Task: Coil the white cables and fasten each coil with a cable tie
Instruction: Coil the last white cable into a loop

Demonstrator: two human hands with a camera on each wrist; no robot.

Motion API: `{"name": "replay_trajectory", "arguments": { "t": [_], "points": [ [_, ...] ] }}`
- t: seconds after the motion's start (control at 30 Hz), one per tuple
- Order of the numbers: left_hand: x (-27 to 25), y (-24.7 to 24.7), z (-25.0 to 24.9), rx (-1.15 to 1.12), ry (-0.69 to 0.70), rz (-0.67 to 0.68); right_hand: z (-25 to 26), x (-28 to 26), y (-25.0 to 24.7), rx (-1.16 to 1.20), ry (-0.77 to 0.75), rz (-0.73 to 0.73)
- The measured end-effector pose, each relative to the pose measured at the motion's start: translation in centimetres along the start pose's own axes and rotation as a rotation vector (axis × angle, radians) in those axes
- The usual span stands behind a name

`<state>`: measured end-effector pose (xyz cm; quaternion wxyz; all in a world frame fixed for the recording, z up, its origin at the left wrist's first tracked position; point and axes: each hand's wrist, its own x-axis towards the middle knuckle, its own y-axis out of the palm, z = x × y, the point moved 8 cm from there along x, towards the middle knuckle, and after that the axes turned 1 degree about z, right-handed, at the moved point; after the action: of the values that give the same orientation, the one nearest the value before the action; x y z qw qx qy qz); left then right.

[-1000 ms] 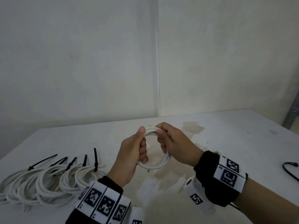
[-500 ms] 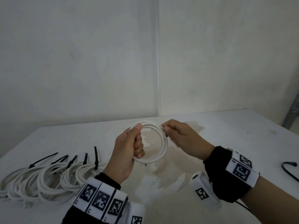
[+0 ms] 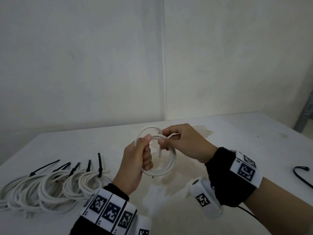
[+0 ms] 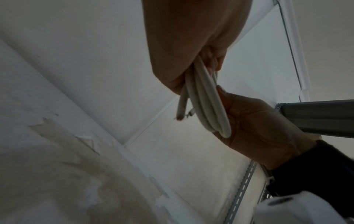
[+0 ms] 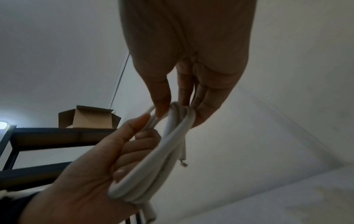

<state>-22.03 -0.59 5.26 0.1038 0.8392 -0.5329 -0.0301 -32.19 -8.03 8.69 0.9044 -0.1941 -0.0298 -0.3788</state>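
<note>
A white cable coil (image 3: pixel 166 169) hangs in the air above the table (image 3: pixel 237 143), held by both hands. My left hand (image 3: pixel 135 160) grips the coil's left side, thumb on top and fingers curled round the strands (image 5: pixel 145 169). My right hand (image 3: pixel 183 143) pinches the top of the coil (image 5: pixel 180 112) between thumb and fingers. One loose loop (image 3: pixel 149 128) rises above the rest, and a cut cable end (image 3: pixel 160 152) hangs down inside the ring. In the left wrist view the strands (image 4: pixel 206 103) run from my left fist to my right hand (image 4: pixel 258 130).
Several tied cable coils (image 3: pixel 50 189) with black cable ties (image 3: pixel 100 164) lie at the table's left front. A loose black cable tie (image 3: pixel 303 175) lies near the right edge. Walls stand close behind the table. A metal shelf with a cardboard box (image 5: pixel 88 117) appears in the right wrist view.
Both hands have lifted and turned the coil. My right hand moved from the ring's right side to its top, and a fresh loop now stands above the coil.
</note>
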Motion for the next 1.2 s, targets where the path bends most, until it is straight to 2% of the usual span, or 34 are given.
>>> {"name": "replay_trajectory", "arguments": {
  "t": [0.2,0.27,0.37,0.47,0.6,0.67,0.87,0.93,1.03,1.13,1.2],
  "points": [
    [0.3,0.2,-0.5,0.048,0.023,-0.012,-0.7,-0.5,1.6,0.273,0.069,0.106],
    [0.4,0.1,-0.7,0.069,0.029,-0.023,-0.8,-0.5,1.7,0.257,0.076,0.119],
    [0.7,-0.2,-0.8,0.083,0.026,-0.044,-0.6,-0.6,1.6,0.047,0.046,0.142],
    [0.7,-0.2,-0.5,0.075,0.025,-0.055,0.1,-0.6,1.3,-0.232,-0.047,0.125],
    [0.8,-0.6,-0.3,0.040,0.034,-0.098,0.6,-1.0,-0.1,-0.570,-0.100,-0.106],
    [0.9,-0.8,-0.4,0.049,0.049,-0.106,0.8,-1.1,0.2,-0.664,-0.130,-0.124],
    [1.3,-1.9,-0.6,-0.032,0.043,-0.155,0.2,-1.2,0.8,-0.527,-0.145,-0.032],
    [1.8,-2.9,-1.0,-0.091,0.048,-0.180,-0.6,-1.5,0.4,-0.521,-0.108,-0.019],
    [1.9,-3.2,-1.3,-0.063,0.055,-0.180,-1.7,-1.8,0.0,-0.555,-0.043,0.000],
    [1.4,-2.7,-1.0,-0.023,0.073,-0.158,-2.4,-1.9,0.6,-0.547,0.024,0.091],
    [1.2,-2.1,-1.1,-0.027,0.078,-0.121,-2.6,-1.8,1.4,-0.440,0.041,0.158]
  ]
}}
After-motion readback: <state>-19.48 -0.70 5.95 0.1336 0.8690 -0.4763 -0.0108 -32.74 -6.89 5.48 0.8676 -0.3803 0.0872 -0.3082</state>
